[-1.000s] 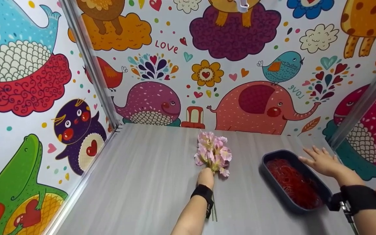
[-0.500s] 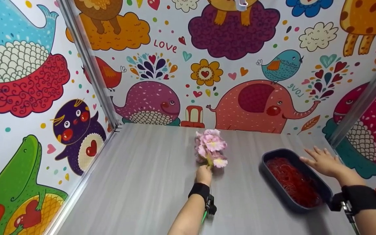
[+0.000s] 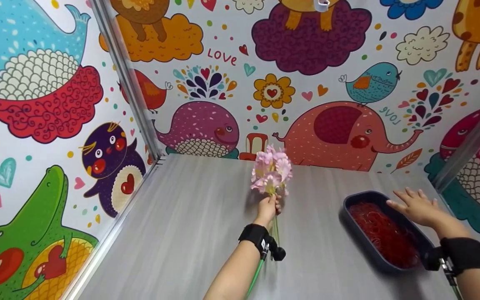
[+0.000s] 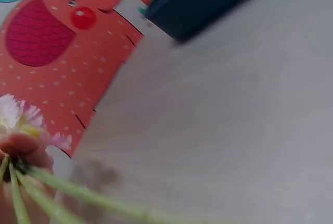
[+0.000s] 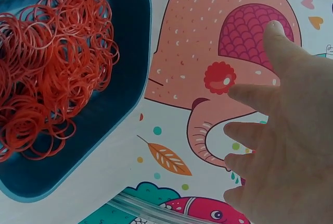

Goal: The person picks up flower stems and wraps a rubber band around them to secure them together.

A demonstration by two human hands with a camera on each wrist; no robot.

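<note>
The left hand is raised off the table near the middle, forearm reaching away from the body, fingers curled round the green stems of a pink flower bunch. The bunch is held upright, blooms on the far side of the hand, stem ends hanging below it. The right hand is held flat, fingers spread and straight, over the far right rim of a dark tray filled w/ red rubber bands; nothing is gripped.

Vs. 1 s ago: the bunch, then lying on the table, has been lifted and stood upright; the left hand has been moved farther & higher. The right hand is approx. unchanged.

The flowers are well left of the tray, apart from the right hand.
</note>
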